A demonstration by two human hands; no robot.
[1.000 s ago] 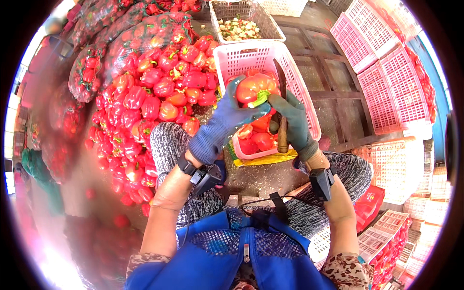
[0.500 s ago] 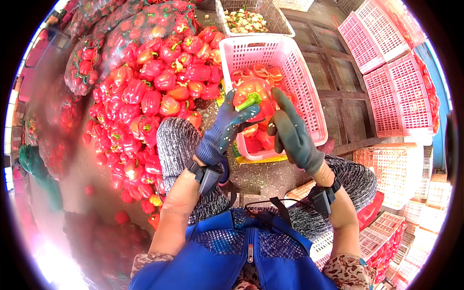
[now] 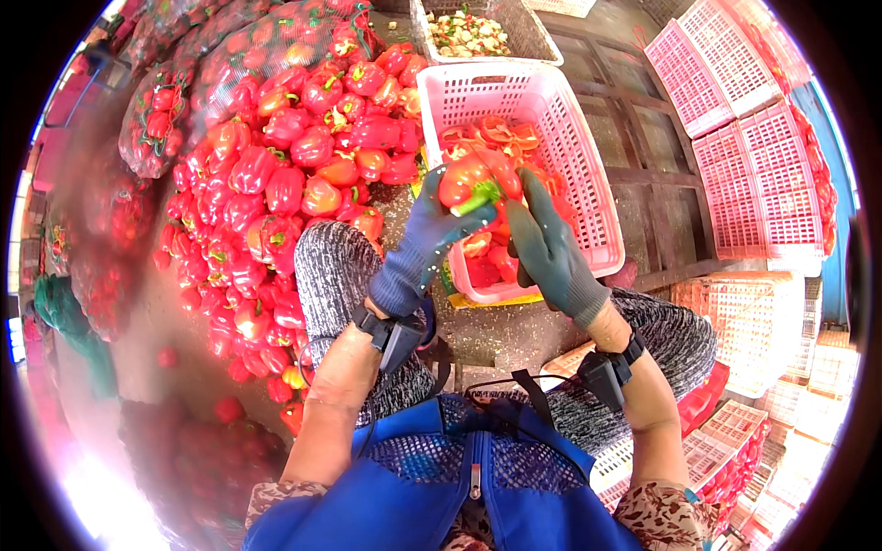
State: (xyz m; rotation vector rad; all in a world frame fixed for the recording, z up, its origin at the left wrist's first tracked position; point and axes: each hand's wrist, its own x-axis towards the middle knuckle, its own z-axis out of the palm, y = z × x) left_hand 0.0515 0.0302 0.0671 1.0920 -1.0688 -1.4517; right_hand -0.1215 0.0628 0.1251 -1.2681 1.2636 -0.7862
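Over the pink plastic crate [image 3: 602, 207], my left hand [image 3: 432, 225] in a dark speckled glove is closed around a red bell pepper [image 3: 467, 177]. The pepper's green stem [image 3: 480, 196] points toward me and lies by my left thumb. My right hand [image 3: 551, 243], gloved in grey-green, presses its fingers against the pepper's right side. A dark line runs down the pepper beside those fingers; whether it is a cut or a fold I cannot tell. Anything inside the right palm is hidden. Opened red pepper pieces [image 3: 501, 133] lie in the crate below.
Whole red peppers [image 3: 285, 188] are heaped on the floor at left, with filled mesh sacks [image 3: 266, 60] behind. A bin [image 3: 537, 46] of pale, green-flecked pepper scraps stands beyond the crate. Stacked pink crates [image 3: 744, 174] stand at right, beside a dark slatted frame [image 3: 634, 138].
My right hand has moved slightly left, its fingers closer together against the pepper. The pepper has turned a little in my left hand, and the dark line now shows on it.
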